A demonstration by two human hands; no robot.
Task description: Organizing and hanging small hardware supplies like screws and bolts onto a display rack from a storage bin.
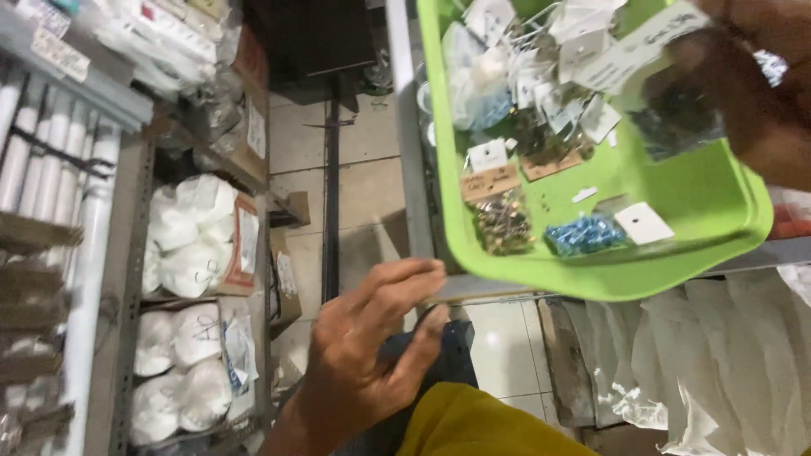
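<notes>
A bright green tray [701, 203] fills the upper right and carries several small clear bags of parts with paper tags. Among them are a bag of dark bits [502, 222] and a bag of blue pieces [585, 234] near the tray's front rim. My right hand [760, 93] is at the top right over the tray, pinching a clear bag of dark parts [676, 114] with a white label. My left hand [380, 338] hangs below the tray's left corner with fingers apart, holding nothing.
A metal shelf rack [127, 279] on the left holds white tied sacks [190, 241], cardboard boxes and white tubes [51, 169]. A tiled floor aisle [363, 194] runs between. White plastic sheeting [735, 355] lies under the tray at lower right. A grey shelf post [410, 169] stands beside the tray.
</notes>
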